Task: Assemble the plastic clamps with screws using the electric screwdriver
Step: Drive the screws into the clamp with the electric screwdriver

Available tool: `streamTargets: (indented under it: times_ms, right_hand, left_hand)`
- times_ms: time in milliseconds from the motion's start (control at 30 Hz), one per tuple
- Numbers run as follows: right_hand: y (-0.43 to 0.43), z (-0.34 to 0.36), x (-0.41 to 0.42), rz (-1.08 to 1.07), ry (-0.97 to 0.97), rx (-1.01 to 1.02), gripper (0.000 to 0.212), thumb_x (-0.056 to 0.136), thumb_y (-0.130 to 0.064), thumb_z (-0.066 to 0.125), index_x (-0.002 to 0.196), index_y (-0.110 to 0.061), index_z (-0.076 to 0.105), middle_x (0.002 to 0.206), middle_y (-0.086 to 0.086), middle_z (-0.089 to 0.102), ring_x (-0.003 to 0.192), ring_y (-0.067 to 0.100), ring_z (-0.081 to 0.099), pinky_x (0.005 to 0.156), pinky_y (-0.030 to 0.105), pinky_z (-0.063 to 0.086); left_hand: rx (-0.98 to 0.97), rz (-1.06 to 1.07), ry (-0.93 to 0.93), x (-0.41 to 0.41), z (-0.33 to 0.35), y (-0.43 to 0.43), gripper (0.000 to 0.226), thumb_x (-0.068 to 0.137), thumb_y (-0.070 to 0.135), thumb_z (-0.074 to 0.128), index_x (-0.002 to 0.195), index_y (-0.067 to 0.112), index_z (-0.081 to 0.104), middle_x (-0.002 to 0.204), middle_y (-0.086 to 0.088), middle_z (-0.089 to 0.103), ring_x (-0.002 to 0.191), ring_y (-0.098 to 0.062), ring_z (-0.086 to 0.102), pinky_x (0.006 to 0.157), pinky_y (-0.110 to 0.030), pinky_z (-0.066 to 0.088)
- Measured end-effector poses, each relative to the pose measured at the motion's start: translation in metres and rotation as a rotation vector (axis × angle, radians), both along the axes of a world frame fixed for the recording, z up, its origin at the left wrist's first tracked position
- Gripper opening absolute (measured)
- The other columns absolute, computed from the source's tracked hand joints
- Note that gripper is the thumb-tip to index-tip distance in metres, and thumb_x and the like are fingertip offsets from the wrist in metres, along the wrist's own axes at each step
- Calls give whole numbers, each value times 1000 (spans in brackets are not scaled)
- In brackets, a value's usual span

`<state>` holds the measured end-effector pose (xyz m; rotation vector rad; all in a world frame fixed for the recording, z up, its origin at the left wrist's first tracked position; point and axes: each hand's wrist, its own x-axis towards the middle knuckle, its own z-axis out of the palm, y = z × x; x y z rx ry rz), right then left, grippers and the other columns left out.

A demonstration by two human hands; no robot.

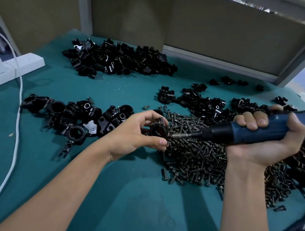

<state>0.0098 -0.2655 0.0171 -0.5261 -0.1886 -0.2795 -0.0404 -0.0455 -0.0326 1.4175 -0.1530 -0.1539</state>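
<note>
The left hand (pixel 139 133) holds one black plastic clamp (pixel 159 129) just above the teal surface (pixel 135 201), its fingers (pixel 160 141) clamped around the part, while the right hand (pixel 266 139) has its fingers wrapped tight on the blue electric screwdriver (pixel 247 132), whose bit meets the clamp's side over the edge of the screw pile (pixel 196 160). This looks like the driving step: a screw seems seated at the bit, though it is too small to tell for sure. Next, the tool should stay in line with the hole while the clamp is held steady, and the finished piece probably joins the clamps (pixel 73 118) lying to the left.
</note>
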Motion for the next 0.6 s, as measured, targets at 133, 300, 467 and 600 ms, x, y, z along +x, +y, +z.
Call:
streamTargets:
  times_ms: [133, 300, 467, 600]
  right_hand:
    - [4, 0, -1, -4, -23, -14, 20, 80, -35, 48, 78, -17, 55, 53, -8, 45, 44, 9, 40, 48, 22, 36]
    - [4, -3, 2, -20, -3, -10, 20, 80, -36, 50, 77, -17, 54, 54, -7, 43, 44, 9, 39, 47, 22, 36]
    - [4, -4, 3, -19, -3, -11, 20, 80, -36, 49, 77, -17, 54, 54, -8, 44, 44, 9, 40, 47, 22, 35]
    - [4, -4, 2, -13, 12, 8, 19, 80, -36, 48, 76, -18, 52, 53, -7, 42, 43, 9, 38, 47, 22, 35]
  left_hand:
    - [98, 20, -26, -1, -1, 0, 42, 70, 5, 82, 107, 16, 65, 94, 2, 73, 90, -18, 73, 78, -23, 57]
    - [185, 46, -55, -2, 1, 0, 47, 61, 23, 85, 104, 26, 66, 96, 11, 74, 92, -2, 68, 80, -13, 51]
    - [161, 56, -48, -1, -1, 0, 46, 61, 21, 85, 103, 25, 67, 97, 5, 74, 94, -8, 70, 88, -26, 55]
    - [188, 60, -61, 0, 0, 1, 41, 65, 16, 84, 101, 28, 67, 97, 7, 74, 90, -3, 69, 78, -19, 54]
